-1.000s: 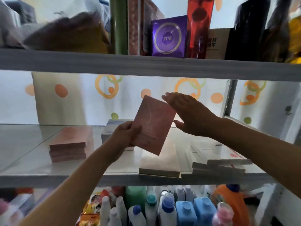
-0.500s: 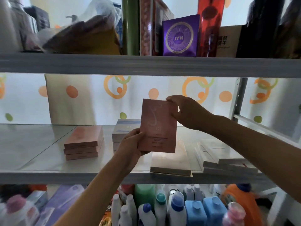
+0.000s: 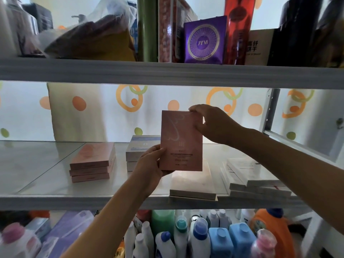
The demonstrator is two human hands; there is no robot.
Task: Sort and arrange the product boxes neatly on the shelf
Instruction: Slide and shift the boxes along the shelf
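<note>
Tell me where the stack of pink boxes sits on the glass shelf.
In the head view, the stack of pink boxes lies flat on the left part of the glass shelf, just left of the grey boxes and the left hand.

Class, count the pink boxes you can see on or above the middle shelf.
4: three pink boxes stacked on the shelf's left side, and one pink box held upright by both hands. More may be hidden behind it.

Purple box point(image 3: 204, 42), upper shelf: round emblem reads "JYM". Brown carton point(image 3: 257, 47) to its right: Chinese characters, not legible. Pink box point(image 3: 181, 140): small print, too fine to read.
</note>
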